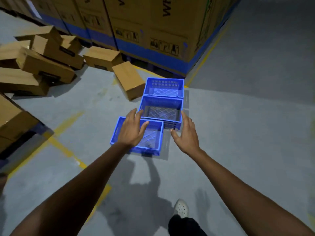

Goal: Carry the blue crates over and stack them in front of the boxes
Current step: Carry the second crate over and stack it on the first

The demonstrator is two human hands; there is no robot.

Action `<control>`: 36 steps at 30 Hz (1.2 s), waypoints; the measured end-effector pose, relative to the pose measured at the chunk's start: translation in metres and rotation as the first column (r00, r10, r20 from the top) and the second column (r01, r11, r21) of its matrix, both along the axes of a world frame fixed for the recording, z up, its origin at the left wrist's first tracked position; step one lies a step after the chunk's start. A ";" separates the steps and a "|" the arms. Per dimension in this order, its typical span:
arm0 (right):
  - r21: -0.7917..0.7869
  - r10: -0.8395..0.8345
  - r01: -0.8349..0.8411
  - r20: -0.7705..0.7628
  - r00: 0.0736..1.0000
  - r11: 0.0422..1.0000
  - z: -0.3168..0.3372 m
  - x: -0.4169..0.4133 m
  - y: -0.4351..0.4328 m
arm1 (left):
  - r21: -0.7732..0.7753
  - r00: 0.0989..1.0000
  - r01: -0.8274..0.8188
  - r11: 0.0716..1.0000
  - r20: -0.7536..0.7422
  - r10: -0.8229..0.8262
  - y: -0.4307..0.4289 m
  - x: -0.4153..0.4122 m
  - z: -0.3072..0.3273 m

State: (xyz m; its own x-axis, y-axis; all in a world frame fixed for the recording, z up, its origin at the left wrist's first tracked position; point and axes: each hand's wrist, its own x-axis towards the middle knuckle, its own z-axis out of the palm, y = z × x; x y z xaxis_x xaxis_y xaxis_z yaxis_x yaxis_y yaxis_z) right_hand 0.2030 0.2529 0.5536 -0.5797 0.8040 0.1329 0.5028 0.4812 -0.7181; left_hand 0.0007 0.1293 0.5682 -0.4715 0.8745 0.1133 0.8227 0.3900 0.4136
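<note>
Three empty blue crates stand on the grey floor. The far crate (164, 81) sits closest to the tall cardboard boxes (153, 28). The middle crate (177, 123) touches it and looks taller, perhaps a stack. The near crate (153, 147) stands lower, to the left. My left hand (132, 129) hovers open over the near crate's far left part, fingers spread. My right hand (186, 133) is open beside the middle crate's right front corner. Neither hand holds anything.
Loose small cardboard boxes (42, 62) lie in a heap at the left, one (127, 80) right beside the far crate. Yellow floor lines (66, 149) cross the left floor. Open floor lies to the right. My shoe (182, 207) shows at the bottom.
</note>
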 end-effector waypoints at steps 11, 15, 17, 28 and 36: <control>-0.062 -0.218 0.225 0.107 0.970 0.972 -0.089 -0.136 -0.084 | -0.061 0.995 0.068 0.996 0.073 -0.063 -0.057 -0.168 -0.105; -0.095 -0.288 0.300 0.126 0.949 0.949 -0.122 -0.169 -0.124 | -0.101 0.991 0.117 0.988 0.073 -0.110 -0.088 -0.212 -0.147; -0.111 -0.289 0.308 0.159 0.944 0.945 -0.141 -0.183 -0.136 | -0.102 0.992 0.084 0.991 0.107 -0.073 -0.096 -0.225 -0.164; -0.014 -0.207 0.216 0.227 0.952 0.976 -0.458 -0.279 -0.093 | -0.096 0.994 0.107 0.990 0.045 -0.103 -0.057 -0.274 -0.484; 0.184 -0.193 0.124 0.423 0.885 0.975 -0.649 -0.299 -0.044 | -0.245 0.952 0.228 0.942 -0.144 -0.268 -0.015 -0.290 -0.674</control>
State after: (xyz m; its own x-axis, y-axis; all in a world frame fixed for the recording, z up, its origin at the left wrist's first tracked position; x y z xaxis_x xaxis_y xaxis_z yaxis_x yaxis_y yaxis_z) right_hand -0.0964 0.2085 -0.0950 -0.4727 0.8810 0.0208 0.8268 0.4515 -0.3355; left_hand -0.2889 0.1147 -0.1055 -0.2264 0.9733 -0.0375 0.9561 0.2295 0.1822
